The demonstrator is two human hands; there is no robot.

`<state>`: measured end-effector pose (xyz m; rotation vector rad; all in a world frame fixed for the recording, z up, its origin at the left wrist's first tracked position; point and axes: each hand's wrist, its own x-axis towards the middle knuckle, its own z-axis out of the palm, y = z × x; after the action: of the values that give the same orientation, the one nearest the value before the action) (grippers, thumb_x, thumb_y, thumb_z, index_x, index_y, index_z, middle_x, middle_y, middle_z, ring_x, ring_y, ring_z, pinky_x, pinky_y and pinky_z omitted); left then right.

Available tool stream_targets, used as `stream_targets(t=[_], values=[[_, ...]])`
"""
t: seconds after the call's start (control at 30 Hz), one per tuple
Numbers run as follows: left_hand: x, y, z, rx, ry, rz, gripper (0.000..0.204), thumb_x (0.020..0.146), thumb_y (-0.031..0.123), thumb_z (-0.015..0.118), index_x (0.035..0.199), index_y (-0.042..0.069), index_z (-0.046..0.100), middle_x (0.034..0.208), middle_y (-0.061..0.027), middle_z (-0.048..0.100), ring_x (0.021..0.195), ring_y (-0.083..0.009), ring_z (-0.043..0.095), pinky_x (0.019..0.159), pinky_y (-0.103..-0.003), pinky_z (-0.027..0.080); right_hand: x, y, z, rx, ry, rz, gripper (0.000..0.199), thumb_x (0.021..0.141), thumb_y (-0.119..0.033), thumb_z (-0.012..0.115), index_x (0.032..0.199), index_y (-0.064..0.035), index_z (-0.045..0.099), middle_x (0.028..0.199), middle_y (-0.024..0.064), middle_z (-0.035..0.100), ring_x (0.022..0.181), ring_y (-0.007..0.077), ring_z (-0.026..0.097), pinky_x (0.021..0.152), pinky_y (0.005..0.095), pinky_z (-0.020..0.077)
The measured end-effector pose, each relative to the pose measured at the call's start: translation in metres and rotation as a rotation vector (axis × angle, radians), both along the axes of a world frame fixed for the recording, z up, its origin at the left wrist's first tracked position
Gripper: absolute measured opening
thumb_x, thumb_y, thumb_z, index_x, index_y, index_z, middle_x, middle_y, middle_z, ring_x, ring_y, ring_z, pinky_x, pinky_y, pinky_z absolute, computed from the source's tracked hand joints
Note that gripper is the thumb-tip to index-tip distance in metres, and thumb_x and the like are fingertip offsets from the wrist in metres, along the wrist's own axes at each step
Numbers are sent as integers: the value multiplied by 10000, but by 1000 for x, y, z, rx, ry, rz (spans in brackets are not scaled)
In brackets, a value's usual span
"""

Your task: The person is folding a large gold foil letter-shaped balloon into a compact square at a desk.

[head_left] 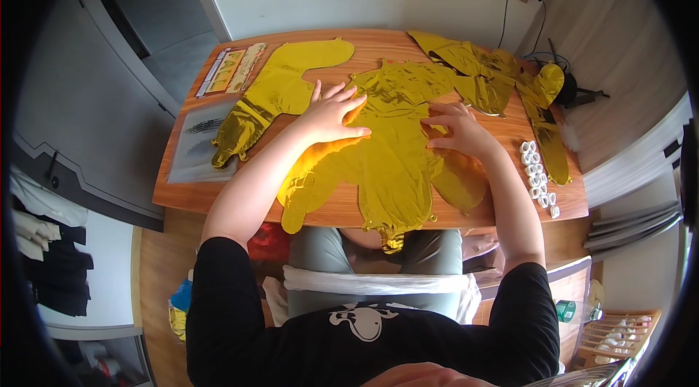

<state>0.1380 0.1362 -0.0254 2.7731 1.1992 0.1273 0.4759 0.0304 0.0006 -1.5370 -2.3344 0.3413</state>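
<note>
A flat, uninflated gold foil balloon (389,147) lies spread across the middle of the wooden table (182,194), its lower tip hanging over the near edge above the person's lap. The left hand (331,114) rests palm down on the balloon's upper left part, fingers spread and extended, pressing flat and gripping nothing. The right hand (459,128) lies on the balloon's right side, fingers bent with the tips pressed onto the foil; whether they pinch a fold cannot be told. A second gold balloon piece (280,92) lies to the left of the first, running from the far edge of the table down toward its left side, just beside the left hand. More crumpled gold foil (480,70) lies at the far right of the table, with a long strip (550,132) running down the right side. A row of small white rolls (537,176) sits near the right edge, close to the right forearm. A clear plastic sleeve (196,143) and a flat printed packet (231,70) lie at the table's left end.
</note>
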Motion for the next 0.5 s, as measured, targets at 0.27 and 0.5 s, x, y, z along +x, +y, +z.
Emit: stream_targets(t=[0.27, 0.5], values=[[1, 2, 0, -9, -5, 8, 989, 848, 833, 529, 1602, 215, 359, 1683, -93, 276, 1579, -292, 152, 1248, -602, -75, -2, 0, 1, -12, -8, -20, 560, 755, -309, 870, 1279, -167, 733, 1487, 115, 539, 1379, 331, 429, 1171, 454, 327], [-2, 6, -4, -33, -33, -1, 974, 859, 817, 532, 1604, 216, 353, 1687, -93, 263, 1579, -285, 152, 1260, -571, -60, -1, 0, -1, -24, -5, -27, 563, 761, -314, 872, 1286, -172, 728, 1486, 121, 538, 1388, 332, 425, 1177, 449, 323]])
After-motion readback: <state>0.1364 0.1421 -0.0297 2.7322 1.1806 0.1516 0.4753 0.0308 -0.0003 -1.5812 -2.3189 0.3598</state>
